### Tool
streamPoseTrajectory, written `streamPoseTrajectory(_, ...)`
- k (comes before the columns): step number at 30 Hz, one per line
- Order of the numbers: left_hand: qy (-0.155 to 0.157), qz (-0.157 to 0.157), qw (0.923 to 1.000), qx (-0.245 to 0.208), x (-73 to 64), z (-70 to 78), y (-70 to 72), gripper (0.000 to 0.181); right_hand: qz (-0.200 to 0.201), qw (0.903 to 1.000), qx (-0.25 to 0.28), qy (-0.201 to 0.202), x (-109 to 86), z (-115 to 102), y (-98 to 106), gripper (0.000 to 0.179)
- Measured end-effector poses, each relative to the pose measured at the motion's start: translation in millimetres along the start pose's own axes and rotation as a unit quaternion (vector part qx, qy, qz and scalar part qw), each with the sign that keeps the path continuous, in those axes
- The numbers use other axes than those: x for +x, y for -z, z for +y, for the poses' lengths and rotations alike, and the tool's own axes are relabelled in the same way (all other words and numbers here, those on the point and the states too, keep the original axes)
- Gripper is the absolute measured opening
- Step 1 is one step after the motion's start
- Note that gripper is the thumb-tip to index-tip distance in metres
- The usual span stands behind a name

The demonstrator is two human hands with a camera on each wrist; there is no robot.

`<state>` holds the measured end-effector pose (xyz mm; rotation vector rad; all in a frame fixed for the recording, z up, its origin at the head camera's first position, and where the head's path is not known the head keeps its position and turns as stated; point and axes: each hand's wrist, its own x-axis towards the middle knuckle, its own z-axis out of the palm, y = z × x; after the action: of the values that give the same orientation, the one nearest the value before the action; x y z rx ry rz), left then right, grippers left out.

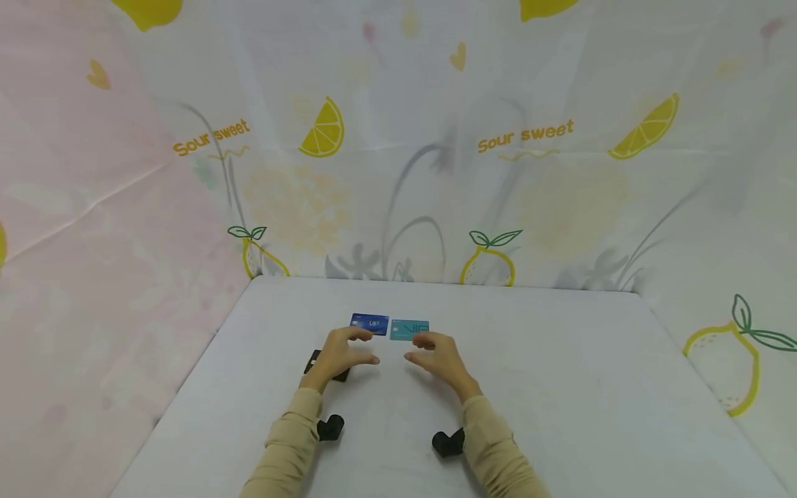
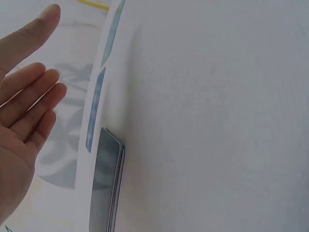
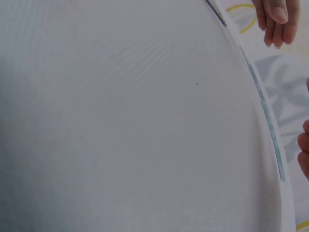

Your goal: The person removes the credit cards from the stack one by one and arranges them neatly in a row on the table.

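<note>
My left hand (image 1: 336, 356) hovers over the table, its thumb and fingers apart with nothing between them. Partly hidden beneath it lies a black card stack (image 1: 341, 376), whose layered edge shows in the left wrist view as a dark stack (image 2: 105, 181). Just beyond the left fingertips is a blue card (image 1: 370, 322) printed "VIP". Beside it on the right, a teal card (image 1: 407, 329) also reads "VIP", its lower right corner close to the right fingers. My right hand (image 1: 441, 356) faces the left one, fingers gently bent and holding nothing.
A white table (image 1: 560, 387) stretches around the cards. Behind it hangs a pale cloth (image 1: 398, 83) with lemon prints and lettering. A black wrist device (image 1: 331, 427) sits at the left sleeve, another black device (image 1: 448, 443) at the right sleeve.
</note>
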<state>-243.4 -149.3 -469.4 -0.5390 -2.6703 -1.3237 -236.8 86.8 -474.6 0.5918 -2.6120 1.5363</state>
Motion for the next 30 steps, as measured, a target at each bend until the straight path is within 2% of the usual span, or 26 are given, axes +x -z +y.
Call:
streamPoseTrajectory(5, -0.009, 0.019, 0.9995, 0.024, -8.8, -7.6, 6.8, 0.05, -0.005, 1.0, -0.006, 0.005, -1.2, -1, -5, 0.037)
streamPoseTrajectory(10, 0.004, 0.034, 0.9992, 0.021, -16.2, -13.5, 12.9, 0.051, -0.014, 0.9999, 0.001, 0.003, -1.3, -4, -10, 0.038)
streamPoseTrajectory(17, 0.024, 0.021, 0.9989, 0.035, -22.7, -19.7, 21.7, 0.055, -0.024, 0.9994, 0.013, 0.02, -0.4, -7, -20, 0.039)
streamPoseTrajectory(21, 0.016, 0.012, 0.9986, 0.049, -25.8, -26.0, 27.5, 0.055, -0.03, 0.9991, 0.017, 0.025, 0.0, -8, -25, 0.039)
streamPoseTrajectory(27, 0.031, 0.005, 0.9973, 0.066, -32.8, -36.9, 37.6, 0.058, -0.049, 0.9982, 0.031, 0.017, 2.1, -12, -31, 0.041)
streamPoseTrajectory(30, 0.026, 0.005, 0.997, 0.073, -35.7, -41.4, 42.0, 0.059, -0.061, 0.9976, 0.03, 0.016, 4.8, -14, -34, 0.042)
